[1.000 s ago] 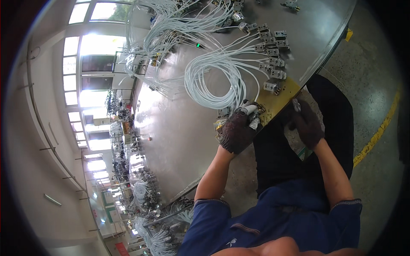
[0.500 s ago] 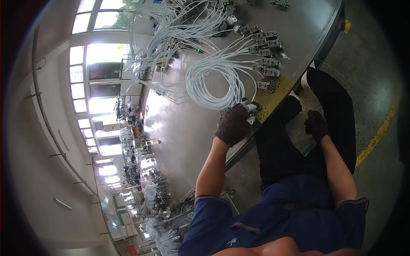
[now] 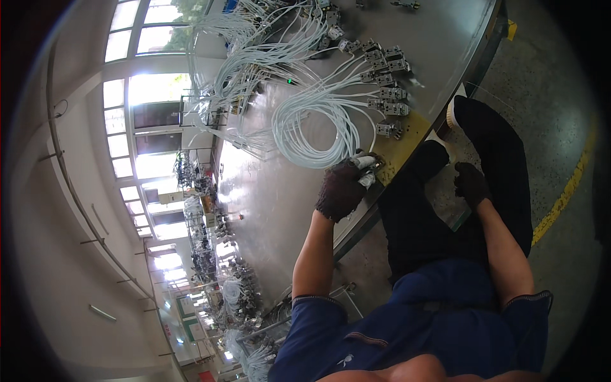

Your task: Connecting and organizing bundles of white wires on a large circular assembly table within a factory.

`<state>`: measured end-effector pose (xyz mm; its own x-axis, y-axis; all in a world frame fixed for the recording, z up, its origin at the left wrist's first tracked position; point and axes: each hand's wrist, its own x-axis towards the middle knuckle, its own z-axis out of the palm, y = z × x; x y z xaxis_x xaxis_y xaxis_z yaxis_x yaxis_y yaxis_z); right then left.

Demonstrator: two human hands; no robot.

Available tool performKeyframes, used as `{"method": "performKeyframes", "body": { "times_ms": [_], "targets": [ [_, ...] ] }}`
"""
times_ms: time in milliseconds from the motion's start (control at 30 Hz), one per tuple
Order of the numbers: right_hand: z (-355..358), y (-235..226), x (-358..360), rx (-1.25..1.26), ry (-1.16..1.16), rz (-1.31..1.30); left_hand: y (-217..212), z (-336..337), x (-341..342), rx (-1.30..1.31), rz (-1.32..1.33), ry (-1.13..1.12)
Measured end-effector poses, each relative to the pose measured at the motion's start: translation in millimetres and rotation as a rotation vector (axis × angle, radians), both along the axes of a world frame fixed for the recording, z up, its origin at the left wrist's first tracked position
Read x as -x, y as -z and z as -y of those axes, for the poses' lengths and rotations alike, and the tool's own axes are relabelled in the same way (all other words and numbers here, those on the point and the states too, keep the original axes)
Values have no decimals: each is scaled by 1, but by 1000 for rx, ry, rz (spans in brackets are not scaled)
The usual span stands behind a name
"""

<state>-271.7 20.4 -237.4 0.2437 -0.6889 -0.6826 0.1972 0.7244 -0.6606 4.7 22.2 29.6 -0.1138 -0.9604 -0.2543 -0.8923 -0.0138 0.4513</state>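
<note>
My left hand [image 3: 340,191], in a dark knitted glove with white wraps on the fingertips, is at the table's near edge, just below a coil of pale, clear tubing [image 3: 298,149]. Its fingers are closed around something small beside a metal part, mostly covered by the glove. From the coil, tubes run to a row of grey metal blocks [image 3: 389,93] lying to the right of it. Above my lap, clear of the table, my right hand [image 3: 472,184] wears a dark glove too. Its fingers are curled in, and whatever they may hold is hidden.
The metal table [image 3: 273,204] has a yellowish patch [image 3: 407,143] along its near edge. Farther back lies a large tangle of similar tubing [image 3: 261,57]. More racks of parts [image 3: 232,280] stand at the left. A yellow line [image 3: 560,207] marks the floor at right.
The view has shifted slightly. My left hand stays at the table edge below the coil with its fingers closed. My right hand stays above my lap, almost unmoved.
</note>
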Motion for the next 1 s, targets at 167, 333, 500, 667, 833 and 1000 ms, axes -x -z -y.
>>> {"method": "performKeyframes", "body": {
  "times_ms": [167, 333, 500, 667, 833, 1000],
  "targets": [
    [-2, 5, 0, 86, -85, -96, 1, 2, 5, 33, -89, -11],
    [-3, 11, 0, 39, -94, -107, -5, 13, 6, -61, 148, 93],
    [-3, 10, 2, 76, -120, -100, -13, 18, 11, -19, 189, 123],
    [-1, 10, 2, 89, -134, -145, -24, 31, 19, -54, 271, 165],
    [-2, 20, 1, 37, -78, -88, -35, 60, 32, -270, 480, 273],
    [-4, 25, 0, 108, -93, -142, -34, 79, 46, -334, 637, 375]
  ]
}}
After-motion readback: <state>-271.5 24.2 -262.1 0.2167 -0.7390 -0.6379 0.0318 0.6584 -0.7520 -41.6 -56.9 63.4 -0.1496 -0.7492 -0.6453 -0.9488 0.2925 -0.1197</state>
